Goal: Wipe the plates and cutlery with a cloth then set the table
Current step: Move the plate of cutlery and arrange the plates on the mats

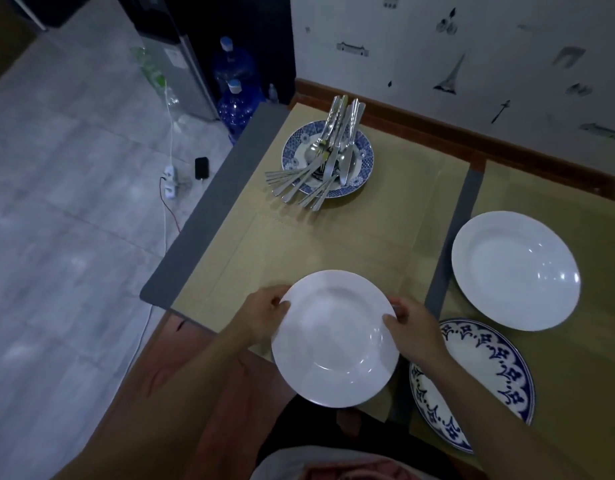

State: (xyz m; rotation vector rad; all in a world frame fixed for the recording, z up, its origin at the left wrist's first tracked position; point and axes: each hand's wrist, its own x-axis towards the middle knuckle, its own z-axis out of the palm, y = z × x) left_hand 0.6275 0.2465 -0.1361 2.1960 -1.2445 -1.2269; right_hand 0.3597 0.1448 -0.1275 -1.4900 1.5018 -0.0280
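I hold a plain white plate (334, 338) with both hands over the near edge of the left tan placemat (333, 233). My left hand (266, 315) grips its left rim and my right hand (411, 329) grips its right rim. A second white plate (515, 270) lies on the right placemat (576, 358). Beside it, nearer to me, sits a white plate with a blue pattern (486, 382), partly hidden by my right forearm. At the far end a small blue-patterned plate (363, 147) carries a pile of forks, spoons and knives (328, 157). No cloth is in view.
The wooden table (437, 128) stands against a papered wall (472, 57). Left of the table, on the tiled floor (56, 220), are two blue water bottles (235, 102), a power strip (170, 181) with cables and a black phone (201, 167).
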